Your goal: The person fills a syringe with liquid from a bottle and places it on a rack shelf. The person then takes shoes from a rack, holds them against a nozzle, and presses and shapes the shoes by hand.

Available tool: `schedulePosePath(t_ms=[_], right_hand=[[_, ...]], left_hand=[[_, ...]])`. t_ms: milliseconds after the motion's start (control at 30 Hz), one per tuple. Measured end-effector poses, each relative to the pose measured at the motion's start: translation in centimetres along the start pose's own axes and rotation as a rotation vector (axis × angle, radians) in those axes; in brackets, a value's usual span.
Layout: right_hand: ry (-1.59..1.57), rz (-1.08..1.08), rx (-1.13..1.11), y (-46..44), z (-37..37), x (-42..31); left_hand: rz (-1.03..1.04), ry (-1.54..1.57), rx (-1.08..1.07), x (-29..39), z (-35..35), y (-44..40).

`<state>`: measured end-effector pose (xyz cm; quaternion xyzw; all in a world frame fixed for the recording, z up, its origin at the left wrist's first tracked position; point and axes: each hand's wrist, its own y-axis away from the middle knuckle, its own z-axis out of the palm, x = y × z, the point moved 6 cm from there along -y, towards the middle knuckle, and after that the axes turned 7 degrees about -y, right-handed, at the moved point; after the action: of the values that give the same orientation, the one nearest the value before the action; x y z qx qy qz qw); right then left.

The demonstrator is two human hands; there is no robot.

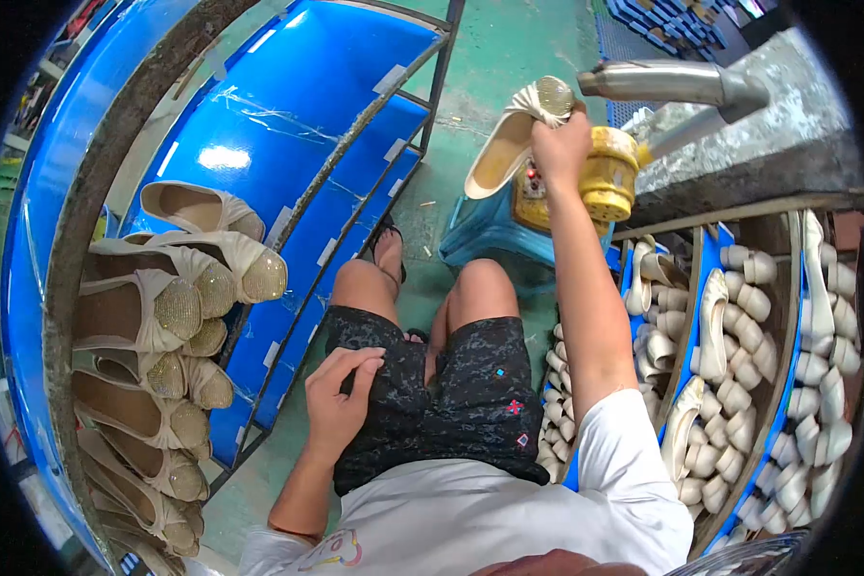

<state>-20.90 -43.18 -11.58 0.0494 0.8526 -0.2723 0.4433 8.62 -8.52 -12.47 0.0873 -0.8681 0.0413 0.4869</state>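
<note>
My right hand [562,149] grips a cream flat shoe [502,144] with a glittery gold toe and a pleated band. The shoe tilts with its toe pointing up, close to the mouth of a metal nozzle [653,83]. Behind and below that hand sits a yellow device [609,178] on a blue plastic stool [475,235]. Over my lap, my left hand [338,396] is closed in a pinch, thumb against forefinger near my dark patterned shorts [422,394]. Whatever may lie between those fingertips is too small to make out.
On my left, a blue-lined rack [307,86] carries several similar glitter-toed flats [178,307]. To my right, slanted shelves hold cream shoes [713,326] and many pale shoe-shaped pieces [739,365]. A rough grey ledge [778,125] borders the nozzle. Green floor [509,38] shows ahead.
</note>
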Motion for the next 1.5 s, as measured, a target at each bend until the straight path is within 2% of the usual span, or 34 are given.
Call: schedulePosePath(t_ms=[100, 233, 433, 533, 600, 733, 800, 867, 967, 1100, 1200, 1400, 1500], right_hand=[[-0.077, -0.044, 0.042, -0.5, 0.3, -0.1], [-0.098, -0.063, 0.066, -0.3, 0.3, 0.5], [-0.181, -0.018, 0.083, 0.5, 0.0, 0.6], [-0.151, -0.032, 0.035, 1.8, -0.9, -0.6], [-0.217, -0.139, -0.075, 4.7, -2.6, -3.6], [-0.389, -0.349, -0.309, 15.9, -8.2, -13.3], [-0.48, -0.407, -0.416, 21.7, -11.0, -16.4], [-0.619, -0.392, -0.574, 26.1, -13.1, -18.4], [-0.653, -0.569, -0.675, 29.9, -15.6, -20.4], [-0.624, -0.73, -0.693, 32.0, -18.3, -22.6], [-0.659, -0.72, -0.714, 32.7, -19.5, -23.2], [-0.641, -0.688, -0.687, 33.9, -20.8, -23.0], [-0.635, -0.664, -0.664, 34.1, -21.5, -22.6]], left_hand=[[-0.074, -0.001, -0.003, 0.6, 0.1, -0.9], [-0.052, -0.023, -0.02, 1.4, 0.9, -0.6], [0.112, -0.033, 0.056, 3.1, 0.7, 1.5], [0.118, -0.019, 0.088, 3.6, -0.5, 3.1], [0.112, -0.018, 0.113, 3.8, -1.5, 4.1], [0.16, 0.108, 0.194, 5.4, -4.1, 5.3], [0.339, 0.135, 0.328, 7.3, -5.3, 6.1], [0.544, 0.02, 0.399, 10.3, -6.4, 7.2], [0.656, 0.138, 0.343, 12.4, -6.3, 9.1], [0.698, 0.32, 0.306, 12.4, -5.9, 11.7], [0.752, 0.365, 0.33, 12.9, -6.2, 13.1], [0.913, 0.221, 0.529, 14.2, -5.9, 15.2], [0.853, 0.213, 0.485, 14.1, -5.5, 15.6]])
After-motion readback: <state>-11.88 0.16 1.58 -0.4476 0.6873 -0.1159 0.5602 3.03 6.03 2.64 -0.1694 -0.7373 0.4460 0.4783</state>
